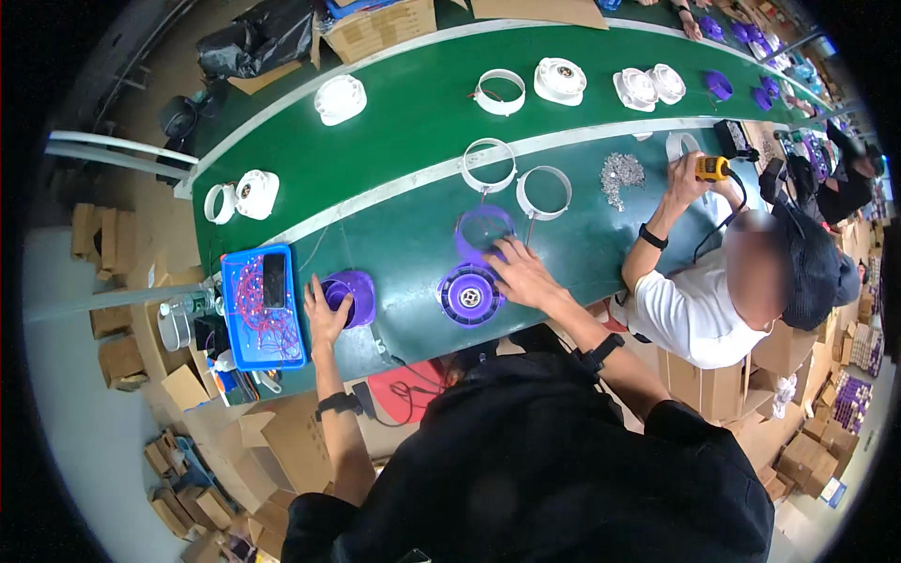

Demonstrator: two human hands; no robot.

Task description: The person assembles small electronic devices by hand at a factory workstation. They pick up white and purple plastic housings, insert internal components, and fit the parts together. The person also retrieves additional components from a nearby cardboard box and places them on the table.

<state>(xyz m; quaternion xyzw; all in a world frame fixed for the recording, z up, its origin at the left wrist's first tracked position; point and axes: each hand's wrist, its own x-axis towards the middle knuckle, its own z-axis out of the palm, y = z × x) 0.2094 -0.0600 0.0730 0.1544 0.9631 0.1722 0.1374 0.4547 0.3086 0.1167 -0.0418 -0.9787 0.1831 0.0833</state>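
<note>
My left hand (326,314) grips a purple plastic housing (364,298) by its round, cup-like wall, close to the blue tray. My right hand (527,278) has its fingers on the near edge of a thin purple ring (460,236), which looks blurred. Just below the ring, a round purple part (454,307) with a slotted rim and a pale centre lies on the green bench; my right thumb is close to its edge. Beyond the purple ring are two white rings, one upright-looking (466,171) and another (522,199) with a short wire.
A blue tray (235,352) at left holds pink wires and a phone (274,281). White housings (340,99) and rings stand on the green conveyor (413,113). Small metal parts (621,174) lie in a heap. At right, a co-worker (685,314) holds a yellow power tool (713,168).
</note>
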